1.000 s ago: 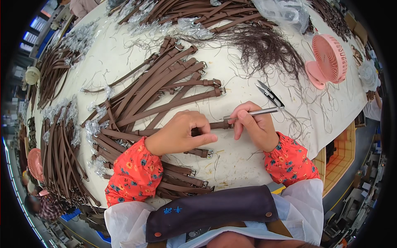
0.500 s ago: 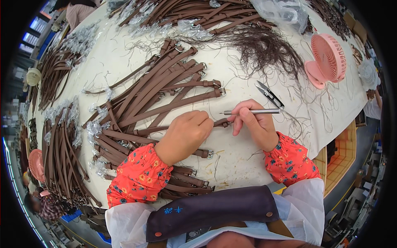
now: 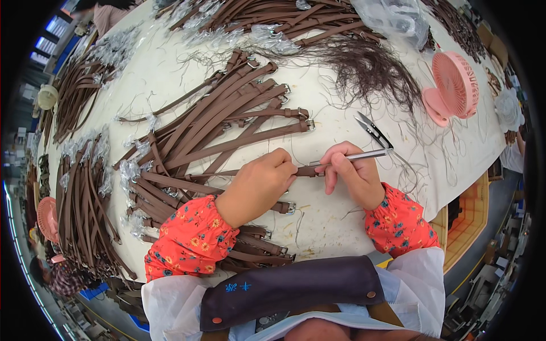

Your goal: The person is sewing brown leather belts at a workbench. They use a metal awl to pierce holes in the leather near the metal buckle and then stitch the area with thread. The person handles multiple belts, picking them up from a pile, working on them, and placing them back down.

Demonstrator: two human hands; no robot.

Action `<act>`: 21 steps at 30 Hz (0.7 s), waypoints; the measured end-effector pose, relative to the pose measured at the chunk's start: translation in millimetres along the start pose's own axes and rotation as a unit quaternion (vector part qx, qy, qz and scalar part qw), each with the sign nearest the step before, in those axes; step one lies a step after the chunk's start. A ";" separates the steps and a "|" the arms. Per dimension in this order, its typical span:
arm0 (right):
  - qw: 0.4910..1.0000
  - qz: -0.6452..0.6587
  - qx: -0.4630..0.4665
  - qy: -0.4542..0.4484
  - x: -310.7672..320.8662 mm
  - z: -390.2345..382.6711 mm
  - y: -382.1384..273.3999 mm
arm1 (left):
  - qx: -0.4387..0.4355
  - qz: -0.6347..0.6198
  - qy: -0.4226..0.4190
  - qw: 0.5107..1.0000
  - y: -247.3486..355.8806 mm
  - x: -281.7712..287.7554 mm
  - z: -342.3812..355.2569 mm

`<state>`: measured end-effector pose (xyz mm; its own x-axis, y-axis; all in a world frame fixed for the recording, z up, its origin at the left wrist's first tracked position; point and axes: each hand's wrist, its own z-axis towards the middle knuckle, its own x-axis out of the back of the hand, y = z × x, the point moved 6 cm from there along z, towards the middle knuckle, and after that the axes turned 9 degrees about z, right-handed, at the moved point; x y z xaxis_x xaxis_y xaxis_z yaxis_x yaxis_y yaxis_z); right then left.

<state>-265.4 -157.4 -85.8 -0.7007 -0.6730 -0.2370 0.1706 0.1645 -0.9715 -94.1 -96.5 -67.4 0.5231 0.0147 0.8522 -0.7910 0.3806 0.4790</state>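
Note:
A brown belt (image 3: 310,171) lies crosswise among other brown belts (image 3: 210,125). My left hand (image 3: 259,184) has its fingers closed on this strap, just left of its right end. My right hand (image 3: 355,173) grips a slim silver pen-like tool (image 3: 369,154) with a cord trailing from it; the tool's tip is at the strap's end, whether touching I cannot tell. Black thread snips (image 3: 376,133) lie on the white table above my right hand.
The white table (image 3: 318,227) holds belt bundles with plastic-wrapped ends (image 3: 85,193), a heap of loose threads (image 3: 378,74), a pink fan (image 3: 455,91) at right, another (image 3: 48,219) at left and crumpled plastic (image 3: 392,20) at back. Co-workers (image 3: 116,17) are at the edges.
Over the last second my left hand has shifted right and its fingers have closed in on the strap. My right hand and tool have moved only slightly.

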 end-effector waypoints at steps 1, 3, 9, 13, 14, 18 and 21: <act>1.000 -0.006 -0.003 0.000 -0.6 0.6 -0.6 | -0.019 0.041 0.006 0.999 3.3 -0.4 -1.2; 1.000 -0.019 -0.008 0.001 -1.8 1.2 -2.6 | -0.032 0.064 0.015 0.997 5.4 -1.9 -1.3; 0.999 -0.026 -0.040 -0.017 -1.8 -0.2 3.8 | 0.043 -0.081 -0.007 0.996 -10.9 0.3 3.2; 0.999 -0.028 -0.037 -0.020 -4.5 -0.4 2.9 | 0.048 -0.102 -0.014 0.994 -13.5 -0.3 3.8; 0.998 -0.030 -0.041 -0.023 -4.6 -0.1 3.7 | 0.048 -0.102 -0.014 0.994 -14.0 -0.7 3.6; 0.996 -0.053 -0.048 -0.049 -5.9 0.7 2.4 | 0.058 -0.107 -0.021 0.992 -14.9 -1.3 4.0; 0.996 -0.046 -0.053 -0.047 -6.0 0.3 3.1 | 0.060 -0.110 -0.022 0.992 -15.2 -1.8 4.0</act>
<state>-260.4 -153.1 -87.4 -0.6411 -0.7524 -0.1512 0.0309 0.1716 -0.9847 -84.2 -106.0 -75.4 0.6751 -0.0980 0.7312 -0.6926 0.2571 0.6740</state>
